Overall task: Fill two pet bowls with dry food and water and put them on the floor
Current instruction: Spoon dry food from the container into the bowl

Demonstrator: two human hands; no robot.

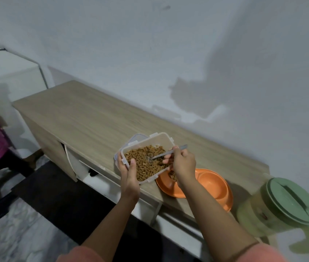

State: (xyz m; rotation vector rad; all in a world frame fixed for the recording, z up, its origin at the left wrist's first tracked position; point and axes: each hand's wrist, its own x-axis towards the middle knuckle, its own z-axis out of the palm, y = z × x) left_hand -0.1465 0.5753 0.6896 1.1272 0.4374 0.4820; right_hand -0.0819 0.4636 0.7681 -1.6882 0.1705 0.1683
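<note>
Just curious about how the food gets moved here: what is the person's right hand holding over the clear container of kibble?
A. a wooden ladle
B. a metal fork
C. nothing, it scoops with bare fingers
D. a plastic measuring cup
B: the right hand grips a metal fork whose tines rest in the dry food inside the clear container, which the left hand steadies beside the orange bowl.
</note>
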